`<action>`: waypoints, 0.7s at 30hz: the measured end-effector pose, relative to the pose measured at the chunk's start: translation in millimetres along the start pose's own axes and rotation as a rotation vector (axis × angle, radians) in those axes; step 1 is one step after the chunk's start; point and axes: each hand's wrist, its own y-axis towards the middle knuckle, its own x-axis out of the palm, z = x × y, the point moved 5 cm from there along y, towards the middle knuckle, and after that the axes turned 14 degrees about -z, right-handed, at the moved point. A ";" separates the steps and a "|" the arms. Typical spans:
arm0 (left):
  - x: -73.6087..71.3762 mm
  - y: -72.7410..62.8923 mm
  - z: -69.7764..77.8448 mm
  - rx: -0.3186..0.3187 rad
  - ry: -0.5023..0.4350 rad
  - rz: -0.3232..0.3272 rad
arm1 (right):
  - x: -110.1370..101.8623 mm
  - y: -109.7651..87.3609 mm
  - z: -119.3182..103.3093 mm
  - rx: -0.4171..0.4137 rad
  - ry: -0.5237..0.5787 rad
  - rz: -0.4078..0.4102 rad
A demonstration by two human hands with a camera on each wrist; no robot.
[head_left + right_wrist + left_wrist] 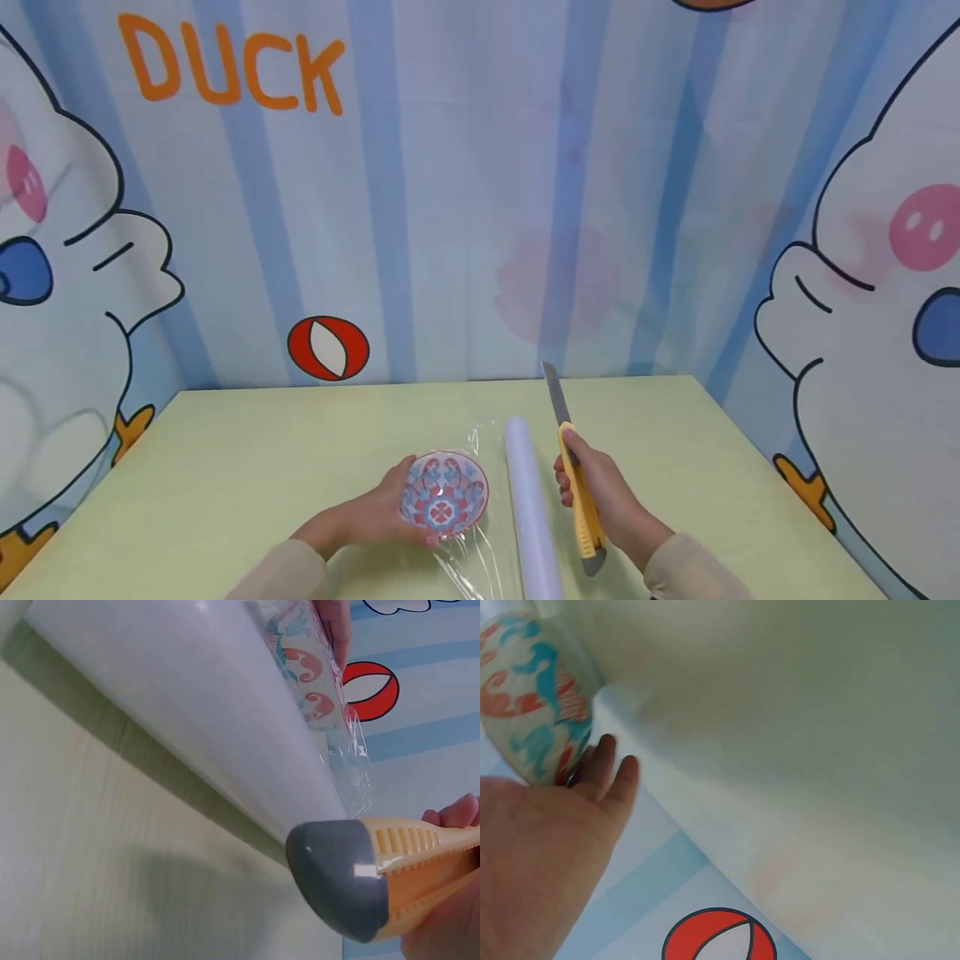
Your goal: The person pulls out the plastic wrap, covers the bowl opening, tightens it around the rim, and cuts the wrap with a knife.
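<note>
My left hand [375, 507] grips a bowl [444, 493] by its left side, fingers and thumb around the edge. Red and blue patterns cover the bowl, also seen on its side in the left wrist view. Clear plastic film [483, 554] stretches over and beside it, creased and shiny, next to a long pale roll of film [532, 517] lying lengthwise on the table. My right hand [606, 493] holds a yellow utility knife [587, 521] to the right of the roll, its grey blade extended upward and away. The knife's grey end cap [337, 877] overlaps the roll's edge in the right wrist view.
A pale yellow-green table [285, 450] carries these things. Behind it hangs a blue striped curtain [465, 208] with printed ducks, a red-and-white ball [328, 348] and the word DUCK. Similar printed cloth stands at both sides.
</note>
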 end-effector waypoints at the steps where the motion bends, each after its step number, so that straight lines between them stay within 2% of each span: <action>1: 0.4 -0.7 0.6 -0.011 0.008 -0.011 | 0.6 -0.4 0.1 0.000 0.000 -0.001; 8: -1.9 -3.6 2.2 -0.035 0.030 -0.035 | 6.3 -1.3 -4.1 -0.006 -0.023 -0.078; 16: -4.6 2.5 3.4 -0.041 0.039 -0.081 | 6.8 -6.1 -4.6 0.035 -0.042 -0.165; 21: -3.6 1.9 2.6 -0.043 0.035 -0.086 | 4.7 -8.6 -6.3 0.053 -0.108 -0.151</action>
